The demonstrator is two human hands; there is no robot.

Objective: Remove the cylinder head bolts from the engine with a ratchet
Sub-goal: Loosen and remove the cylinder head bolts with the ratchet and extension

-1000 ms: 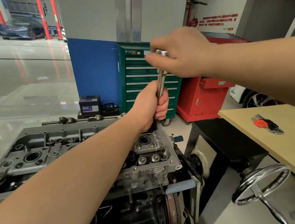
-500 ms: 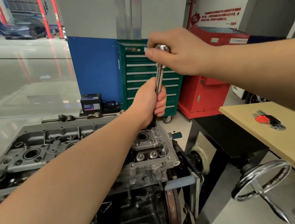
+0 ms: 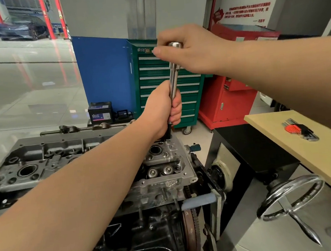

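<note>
Your left hand (image 3: 162,109) is wrapped tight around the lower shaft of the ratchet (image 3: 173,78), which stands nearly upright over the far right end of the cylinder head (image 3: 164,165). Your right hand (image 3: 190,49) is closed over the tool's top end. To the right, a hex key set (image 3: 299,130) lies on the wooden bench (image 3: 323,157).

Ratchet (image 3: 173,78): shiny silver metal tool with a long bar, standing almost upright above the engine, its top end a little to the right.
Ratchet lower end: black part, going down to the far right corner of the engine top.
Engine (image 3: 160,165): grey metal top with round holes and two round caps, dark greasy block under it.
Bolts: not visible.
</note>
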